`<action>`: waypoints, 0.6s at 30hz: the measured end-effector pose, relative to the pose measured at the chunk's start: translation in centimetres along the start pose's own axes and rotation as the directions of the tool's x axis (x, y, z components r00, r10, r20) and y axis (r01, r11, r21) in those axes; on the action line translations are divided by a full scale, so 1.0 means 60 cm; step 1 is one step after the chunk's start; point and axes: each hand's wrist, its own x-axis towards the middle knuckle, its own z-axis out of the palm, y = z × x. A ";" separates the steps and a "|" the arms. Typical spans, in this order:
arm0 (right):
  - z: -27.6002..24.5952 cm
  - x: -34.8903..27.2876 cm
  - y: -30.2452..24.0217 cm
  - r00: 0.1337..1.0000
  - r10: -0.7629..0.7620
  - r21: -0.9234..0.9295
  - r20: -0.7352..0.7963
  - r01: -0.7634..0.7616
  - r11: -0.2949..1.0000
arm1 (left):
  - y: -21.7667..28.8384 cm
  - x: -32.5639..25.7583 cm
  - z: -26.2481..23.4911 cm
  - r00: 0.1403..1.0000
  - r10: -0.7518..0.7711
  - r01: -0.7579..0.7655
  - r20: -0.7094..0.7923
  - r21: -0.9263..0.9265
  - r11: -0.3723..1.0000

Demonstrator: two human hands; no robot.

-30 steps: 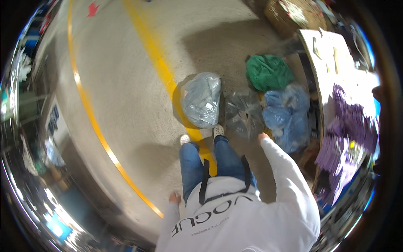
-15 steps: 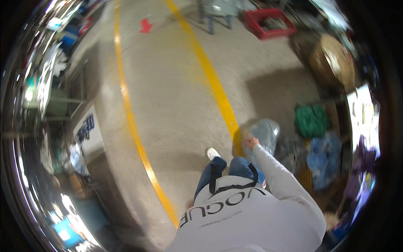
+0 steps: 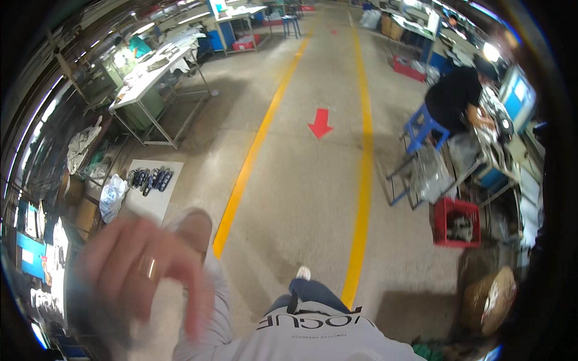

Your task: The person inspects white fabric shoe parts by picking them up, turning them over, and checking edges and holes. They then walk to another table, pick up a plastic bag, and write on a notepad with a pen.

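At the lower left, a white sleeve leads up to my left hand, which looks brownish and rounded; its fingers cannot be made out. In front of that sleeve, very near the camera, looms a large blurred hand with a gold-coloured ring. Its fingers curl downward, and whose hand it is cannot be told, as its arm does not show clearly. Nothing held is visible in either. My right hand is out of view. Below are my white top with dark lettering and one white shoe.
Yellow lines border a walkway with a red arrow. Rightward, a person in black sits by a blue stool, near a red crate and brown bundle. Leftward are a worktable and dark shoe parts on a board.
The view has swung up and to the right along the walkway. My right hand, earlier at a clear plastic bag, has left the view. The ringed hand and my left sleeve have appeared.
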 end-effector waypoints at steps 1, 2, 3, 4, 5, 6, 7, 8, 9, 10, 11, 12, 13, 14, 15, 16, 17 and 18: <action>-0.021 0.060 -0.069 0.997 -0.078 -0.044 0.010 0.078 0.996 | 0.019 0.049 -0.033 0.986 -0.163 0.164 0.038 -0.025 0.986; -0.057 0.130 -0.151 0.997 -0.080 -0.134 -0.016 0.077 0.988 | 0.028 0.086 -0.078 0.951 -0.294 0.300 0.097 -0.057 0.952; -0.102 0.210 -0.258 0.974 -0.226 -0.347 0.005 0.214 0.913 | 0.041 0.112 -0.122 0.897 -0.411 0.426 0.164 -0.073 0.902; -0.149 0.287 -0.372 0.957 -0.291 -0.577 0.001 0.238 0.781 | 0.044 0.123 -0.172 0.876 -0.439 0.455 0.201 -0.040 0.890; -0.199 0.359 -0.493 0.946 -0.322 -0.758 -0.024 0.192 0.623 | 0.047 0.128 -0.225 0.883 -0.425 0.435 0.200 -0.008 0.900; -0.268 0.416 -0.603 0.898 -0.435 -0.683 -0.070 0.275 0.677 | 0.050 0.128 -0.281 0.893 -0.403 0.405 0.202 0.034 0.914; -0.337 0.467 -0.710 0.870 -0.486 -0.595 -0.082 0.348 0.724 | 0.055 0.127 -0.338 0.900 -0.386 0.381 0.201 0.066 0.922; -0.394 0.516 -0.817 0.847 -0.512 -0.569 -0.142 0.353 0.743 | 0.060 0.124 -0.394 0.906 -0.373 0.362 0.200 0.090 0.928; -0.448 0.558 -0.910 0.861 -0.453 -0.391 -0.229 0.345 0.853 | 0.064 0.122 -0.455 0.912 -0.361 0.346 0.197 0.105 0.932; -0.494 0.597 -0.991 0.848 -0.424 -0.232 -0.318 0.364 0.902 | 0.071 0.123 -0.520 0.918 -0.349 0.332 0.190 0.116 0.936; -0.544 0.630 -1.054 0.815 -0.501 -0.056 -0.291 0.508 0.860 | 0.080 0.128 -0.585 0.923 -0.338 0.321 0.186 0.116 0.940; -0.592 0.657 -1.099 0.779 -0.557 0.108 -0.288 0.604 0.790 | 0.089 0.137 -0.656 0.928 -0.326 0.310 0.179 0.115 0.944; -0.624 0.685 -1.136 0.813 -0.498 0.167 -0.301 0.559 0.812 | 0.097 0.151 -0.727 0.930 -0.322 0.306 0.179 0.113 0.945; -0.652 0.706 -1.149 0.839 -0.449 0.214 -0.308 0.521 0.826 | 0.109 0.168 -0.796 0.937 -0.308 0.294 0.162 0.110 0.950; -0.672 0.723 -1.151 0.868 -0.365 0.199 -0.335 0.444 0.873 | 0.114 0.182 -0.861 0.940 -0.303 0.289 0.158 0.104 0.952; -0.682 0.742 -1.149 0.913 -0.282 0.227 -0.296 0.353 0.908 | 0.118 0.198 -0.935 0.942 -0.300 0.287 0.153 0.102 0.953; -0.690 0.754 -1.136 0.949 -0.103 0.181 -0.298 0.162 0.970 | 0.120 0.213 -1.006 0.945 -0.295 0.283 0.143 0.101 0.954; -0.697 0.764 -1.117 0.968 -0.049 0.092 -0.244 0.074 0.993 | 0.119 0.226 -1.077 0.946 -0.296 0.284 0.135 0.100 0.954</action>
